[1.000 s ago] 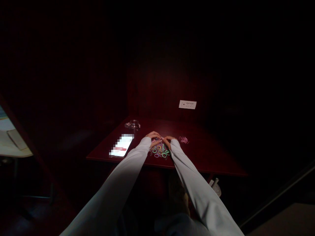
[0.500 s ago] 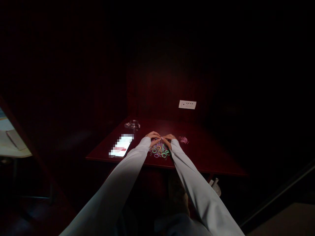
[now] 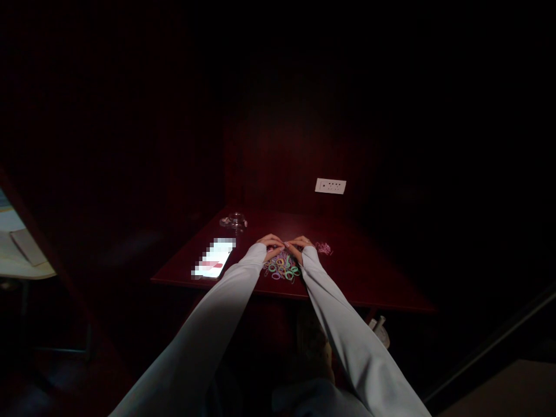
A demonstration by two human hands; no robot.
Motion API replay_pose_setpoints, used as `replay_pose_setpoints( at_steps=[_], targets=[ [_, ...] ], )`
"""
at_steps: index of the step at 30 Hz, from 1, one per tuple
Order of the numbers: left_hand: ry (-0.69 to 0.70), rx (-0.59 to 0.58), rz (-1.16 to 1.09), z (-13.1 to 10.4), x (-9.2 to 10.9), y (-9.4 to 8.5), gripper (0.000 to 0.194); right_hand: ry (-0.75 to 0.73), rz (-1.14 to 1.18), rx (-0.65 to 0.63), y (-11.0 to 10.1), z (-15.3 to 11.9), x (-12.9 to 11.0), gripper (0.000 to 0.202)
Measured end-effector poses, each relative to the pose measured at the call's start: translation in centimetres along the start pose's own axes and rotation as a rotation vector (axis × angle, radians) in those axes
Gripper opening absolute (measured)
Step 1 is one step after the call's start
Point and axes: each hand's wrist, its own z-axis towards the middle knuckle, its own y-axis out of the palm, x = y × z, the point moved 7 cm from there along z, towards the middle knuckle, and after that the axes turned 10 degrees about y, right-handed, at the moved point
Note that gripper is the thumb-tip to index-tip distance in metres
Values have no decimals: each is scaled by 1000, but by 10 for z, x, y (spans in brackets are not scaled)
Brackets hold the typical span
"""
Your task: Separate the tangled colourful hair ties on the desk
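My left hand and my right hand meet fingertip to fingertip just above the table. Both are closed in a pinch, and whatever lies between the fingertips is too small to make out. Under and in front of them is a pile of coloured hair ties in green, purple, yellow and pink, partly hidden by the hands. To the right of my right hand sits a small separate bunch of pink bands.
A phone with a lit screen lies on the dark red table at the left. Behind it stands a clear glass jar with small pale things beside it. A white socket panel is on the back wall.
The hands stay pinched together over the pile with only slight finger movement. The whole view has shifted very slightly.
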Motion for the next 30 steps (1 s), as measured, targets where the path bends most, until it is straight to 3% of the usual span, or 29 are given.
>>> replay_pose_setpoints(
  at_steps=[13, 20, 22, 25, 28, 30],
  targets=[
    [-15, -20, 37, -2, 3, 1, 1, 51, 103, 24, 0, 5, 12, 49],
    [9, -46, 22, -2, 8, -2, 4, 121, 100, 71, -9, 11, 24, 56],
    [15, -41, 25, -2, 11, -4, 6, 172, 11, 131, -18, 12, 32, 55],
    [12, -37, 42, -2, 15, -7, 7, 320, -166, 331, -46, 8, 49, 56],
    [-6, -52, 75, -2, 16, -9, 6, 402, -216, 522, -75, 0, 62, 60],
    [-16, -62, 94, -2, 17, -10, 6, 448, -243, 573, -90, -4, 69, 63]
  ],
)
